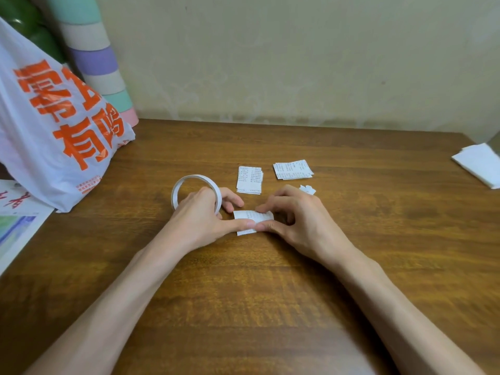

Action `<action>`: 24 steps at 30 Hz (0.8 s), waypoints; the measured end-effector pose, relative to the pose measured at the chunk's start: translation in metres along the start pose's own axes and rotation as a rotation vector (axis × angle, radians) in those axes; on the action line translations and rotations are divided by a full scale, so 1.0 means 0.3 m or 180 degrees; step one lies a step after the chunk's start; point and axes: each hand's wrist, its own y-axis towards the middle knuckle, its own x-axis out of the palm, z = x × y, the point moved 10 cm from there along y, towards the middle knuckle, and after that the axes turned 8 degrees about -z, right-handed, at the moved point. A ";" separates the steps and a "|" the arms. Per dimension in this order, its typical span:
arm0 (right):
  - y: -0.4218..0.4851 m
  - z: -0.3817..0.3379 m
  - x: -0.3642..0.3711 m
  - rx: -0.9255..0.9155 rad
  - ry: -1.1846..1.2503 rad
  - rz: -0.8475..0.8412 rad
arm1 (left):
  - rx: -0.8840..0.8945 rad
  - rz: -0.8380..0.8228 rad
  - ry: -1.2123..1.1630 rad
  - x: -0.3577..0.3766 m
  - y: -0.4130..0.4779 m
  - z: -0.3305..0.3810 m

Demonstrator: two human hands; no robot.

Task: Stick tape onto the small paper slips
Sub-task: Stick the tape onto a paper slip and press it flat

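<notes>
The step in hand looks like laying tape on one slip. The left hand has its fingers curled round the white tape roll, which stands on edge on the tabletop. Its thumb reaches out toward three o'clock and presses down on the slip. The right hand meets it from the three o'clock side. Thumb and forefinger pinch the slip's right edge, and the other fingers are curled in above it. The two thumb tips touch at the slip's near edge. The slip lies flat on the wood near the middle of the view, just beside the roll. Whether a strip of tape already spans it is too fine to make out.

From the slip, a stack of printed slips lies at twelve o'clock and a second stack at one o'clock. A small white scrap peeks out behind the right hand. A plastic bag with orange lettering slumps at ten o'clock, and white sheets sit at the far two o'clock edge.

The next move probably calls for holding the slip still under the left thumb. The strip then wants smoothing flat and parting from the roll without lifting or creasing the thin paper.
</notes>
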 end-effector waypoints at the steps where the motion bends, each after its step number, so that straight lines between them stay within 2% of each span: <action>1: -0.003 0.000 -0.009 -0.0005 0.0142 0.0125 | -0.0001 0.0036 -0.0147 -0.005 -0.001 -0.006; 5: -0.014 0.010 -0.030 0.0103 0.0845 0.0489 | 0.0053 0.0191 -0.1078 -0.019 0.004 -0.034; 10: -0.014 0.041 -0.017 0.0378 0.2129 0.0486 | 0.0357 0.0196 -0.1557 -0.006 0.001 -0.014; 14: -0.021 0.049 -0.029 0.0338 0.2304 0.0607 | 0.0669 0.0087 -0.1719 0.006 -0.012 0.033; 24: -0.011 0.015 -0.014 0.0201 0.2412 0.0613 | 0.0651 0.0416 -0.1666 0.002 -0.010 0.034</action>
